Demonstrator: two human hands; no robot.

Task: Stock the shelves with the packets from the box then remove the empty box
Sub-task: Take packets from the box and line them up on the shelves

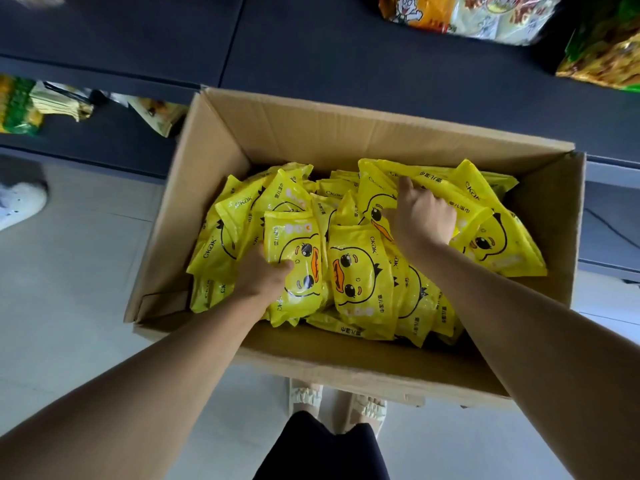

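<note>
An open cardboard box (221, 157) stands on the floor in front of the shelves, filled with several yellow packets printed with a duck face. My left hand (263, 275) grips one packet (298, 268) at the box's left middle, thumb curled over its front. My right hand (420, 216) reaches deeper on the right and grips another yellow packet (377, 199), fingers curled round its edge. More packets (491, 237) lie piled at the right end of the box.
Dark shelves (311, 53) run across the top, the middle stretch bare. Snack bags (478, 15) sit at the upper right, green and yellow bags (20, 105) on a lower shelf at left. My feet (336, 403) stand behind the box. Someone's white shoe (17, 202) is at far left.
</note>
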